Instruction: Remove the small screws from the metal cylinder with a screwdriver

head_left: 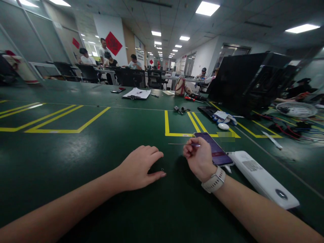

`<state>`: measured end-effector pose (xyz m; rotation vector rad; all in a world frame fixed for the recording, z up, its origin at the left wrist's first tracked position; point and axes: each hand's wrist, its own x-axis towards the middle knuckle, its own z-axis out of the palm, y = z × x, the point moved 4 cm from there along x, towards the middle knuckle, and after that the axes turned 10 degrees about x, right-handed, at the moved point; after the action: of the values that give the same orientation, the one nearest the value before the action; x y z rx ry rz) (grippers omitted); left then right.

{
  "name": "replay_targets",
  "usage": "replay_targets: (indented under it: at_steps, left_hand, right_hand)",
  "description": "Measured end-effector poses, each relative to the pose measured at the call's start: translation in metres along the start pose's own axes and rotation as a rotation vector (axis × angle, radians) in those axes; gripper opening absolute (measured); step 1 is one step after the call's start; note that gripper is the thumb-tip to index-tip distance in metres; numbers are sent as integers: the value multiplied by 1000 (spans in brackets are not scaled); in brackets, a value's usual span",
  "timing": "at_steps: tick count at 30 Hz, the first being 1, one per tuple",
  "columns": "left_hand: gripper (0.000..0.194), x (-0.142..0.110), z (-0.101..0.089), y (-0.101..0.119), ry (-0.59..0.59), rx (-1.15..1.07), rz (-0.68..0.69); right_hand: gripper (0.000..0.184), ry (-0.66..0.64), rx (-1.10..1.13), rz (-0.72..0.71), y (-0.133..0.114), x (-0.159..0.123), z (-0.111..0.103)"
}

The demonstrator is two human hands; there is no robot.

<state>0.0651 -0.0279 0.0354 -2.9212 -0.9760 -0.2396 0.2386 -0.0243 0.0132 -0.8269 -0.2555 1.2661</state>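
My left hand (140, 167) rests low over the green table, thumb and fingers apart, with nothing held between them. A tiny dark piece (162, 169) lies by its fingertips, too small to name. My right hand (198, 158), with a pale watch on the wrist, is closed around a slim screwdriver (176, 144). Its thin metal shaft points left, and a bit of clear purplish handle shows at the fingers. Just behind that hand lies a phone (215, 148) with its screen lit. A white power bank (263, 177) sits to the right of the phone.
Yellow tape (177, 134) marks rectangles on the table (106, 148). Dark metal fittings (179, 110), a red screwdriver (189, 98), gloves (224, 117) and a white oval object (223, 126) lie farther back. A clipboard (136, 93) is at the far edge. A large black case (243, 77) stands right.
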Motion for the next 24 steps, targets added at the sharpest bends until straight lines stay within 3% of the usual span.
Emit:
replay_targets:
  at_steps: [5, 10, 16, 24]
  left_hand:
    - [15, 7, 8, 13, -5, 131, 121]
    - [17, 5, 11, -6, -28, 146, 69]
    - [23, -5, 6, -63, -48, 223, -94]
    - [24, -30, -3, -148, -16, 450, -315]
  right_hand:
    - [13, 2, 22, 25, -3, 1, 5]
    - [10, -62, -48, -19, -6, -3, 12]
    - [8, -87, -275, -237, -31, 21, 25]
    - [23, -169, -949, -557, -41, 127, 71]
